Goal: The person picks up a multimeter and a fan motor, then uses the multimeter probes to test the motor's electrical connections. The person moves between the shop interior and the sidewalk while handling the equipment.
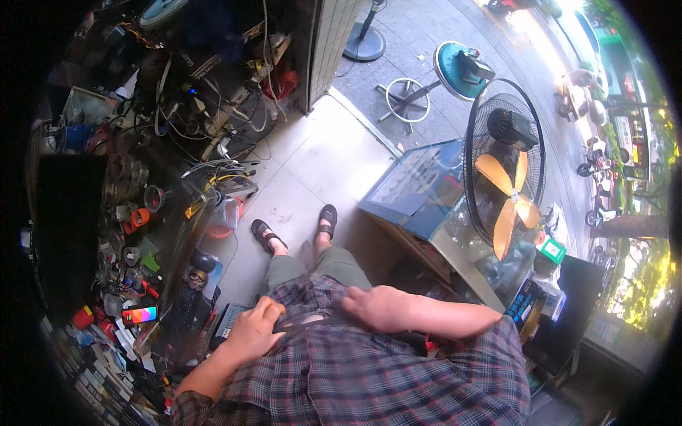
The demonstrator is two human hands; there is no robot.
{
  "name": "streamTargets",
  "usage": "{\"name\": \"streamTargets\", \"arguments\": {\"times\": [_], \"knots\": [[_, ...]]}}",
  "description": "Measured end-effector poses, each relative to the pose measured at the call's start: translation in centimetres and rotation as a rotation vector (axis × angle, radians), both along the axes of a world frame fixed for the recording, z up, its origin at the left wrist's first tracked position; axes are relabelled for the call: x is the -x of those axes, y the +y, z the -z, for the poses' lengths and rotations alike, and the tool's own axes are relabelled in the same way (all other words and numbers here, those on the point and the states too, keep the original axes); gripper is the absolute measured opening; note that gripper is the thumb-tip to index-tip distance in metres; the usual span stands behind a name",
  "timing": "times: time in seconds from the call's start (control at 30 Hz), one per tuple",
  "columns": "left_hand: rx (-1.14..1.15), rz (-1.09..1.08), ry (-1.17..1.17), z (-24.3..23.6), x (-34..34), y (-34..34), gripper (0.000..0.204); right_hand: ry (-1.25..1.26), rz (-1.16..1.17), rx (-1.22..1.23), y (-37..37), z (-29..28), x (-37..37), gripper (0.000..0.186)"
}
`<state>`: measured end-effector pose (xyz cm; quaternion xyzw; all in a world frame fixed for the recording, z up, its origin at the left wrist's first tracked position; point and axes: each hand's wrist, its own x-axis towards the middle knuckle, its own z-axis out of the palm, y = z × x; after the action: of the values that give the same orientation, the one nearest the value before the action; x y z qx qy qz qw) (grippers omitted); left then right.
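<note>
Both of my hands rest against the front of my plaid shirt [369, 369]. My left hand [254, 328] lies on the shirt's lower edge with its fingers curled, just beside a small dark keyboard-like device [226, 321]. My right hand [376, 307] presses flat on the shirt near my waist. A strap or cord runs between the two hands. Whether either hand grips something is unclear. Below them my olive trousers [312, 266] and sandalled feet [295, 228] stand on pale floor tiles.
A cluttered workbench [135, 234] with cables, tools, small parts and a lit phone [140, 314] runs along my left. On my right stand a glass counter [419, 184] and a fan with orange blades [506, 188]. Stools [426, 89] and a street lie beyond.
</note>
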<state>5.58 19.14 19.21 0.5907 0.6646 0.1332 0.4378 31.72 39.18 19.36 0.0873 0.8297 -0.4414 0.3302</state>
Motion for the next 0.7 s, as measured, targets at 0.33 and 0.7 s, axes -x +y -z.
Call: {"name": "streamTargets", "arguments": {"times": [0.33,0.7], "knots": [[-0.121,0.562,0.280,0.5,1.5,-4.4,0.030,0.043,-0.103,0.000,-0.3,1.3,-3.1,0.023],[0.511,0.135,-0.219,0.7,-1.6,2.8,0.025,0.242,0.888,-0.104,12.7,-1.6,-9.8,0.041]]}}
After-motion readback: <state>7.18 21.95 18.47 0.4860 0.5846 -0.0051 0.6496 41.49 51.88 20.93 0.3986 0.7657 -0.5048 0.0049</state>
